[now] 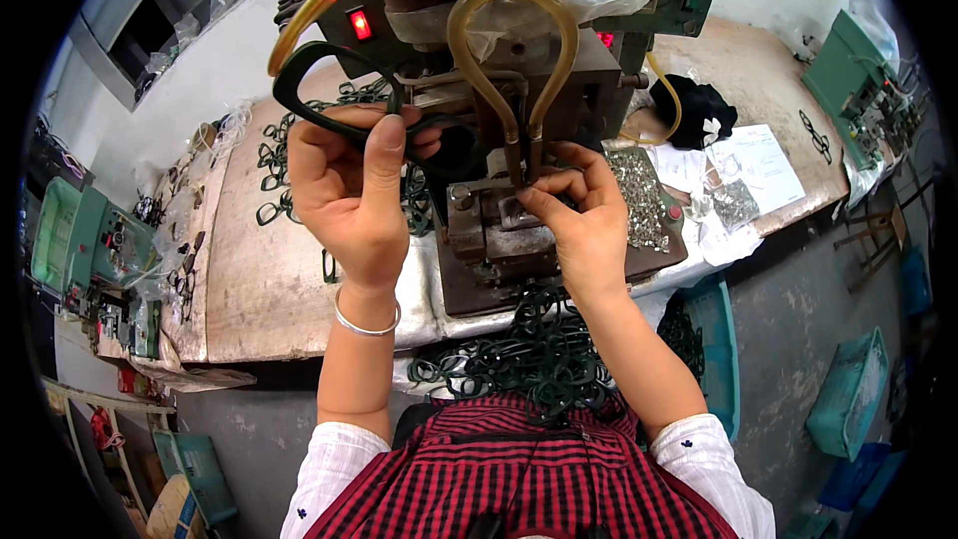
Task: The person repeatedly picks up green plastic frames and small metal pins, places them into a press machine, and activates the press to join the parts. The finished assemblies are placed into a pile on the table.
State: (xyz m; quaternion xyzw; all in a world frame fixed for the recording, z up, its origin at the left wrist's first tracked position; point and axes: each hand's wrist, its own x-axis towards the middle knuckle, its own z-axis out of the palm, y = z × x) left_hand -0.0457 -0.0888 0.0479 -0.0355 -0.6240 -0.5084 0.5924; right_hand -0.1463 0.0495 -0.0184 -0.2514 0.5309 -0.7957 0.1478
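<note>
1. The left hand (354, 185), left of centre in the upper half of the frame, grips a dark green eyeglass frame (286, 83) between thumb and curled fingers.
2. That eyeglass frame is held in the air in the upper left-centre, one rim loop open toward the left and the rest reaching right, toward the bench machine (574, 90).
3. The right hand (587, 225), just right of centre, has thumb and forefinger drawn close together beside the lower ends of two metal prongs (514, 162); whether a small part sits between the fingertips, I cannot tell.
4. Yellowish hose (569, 35) loops above the prongs at top centre, and a red switch (359, 24) glows to its left.
5. Right of the right hand lies a spread of small metal pieces (644, 200), with a printed sheet (768, 165) and a black cloth (694, 112) farther right.
6. More dark frames (519, 354) are heaped at lower centre, above the checked apron (519, 484); others lie scattered on the worktable (259, 289), upper left.
7. A teal crate (848, 394) stands on the floor at lower right.
</note>
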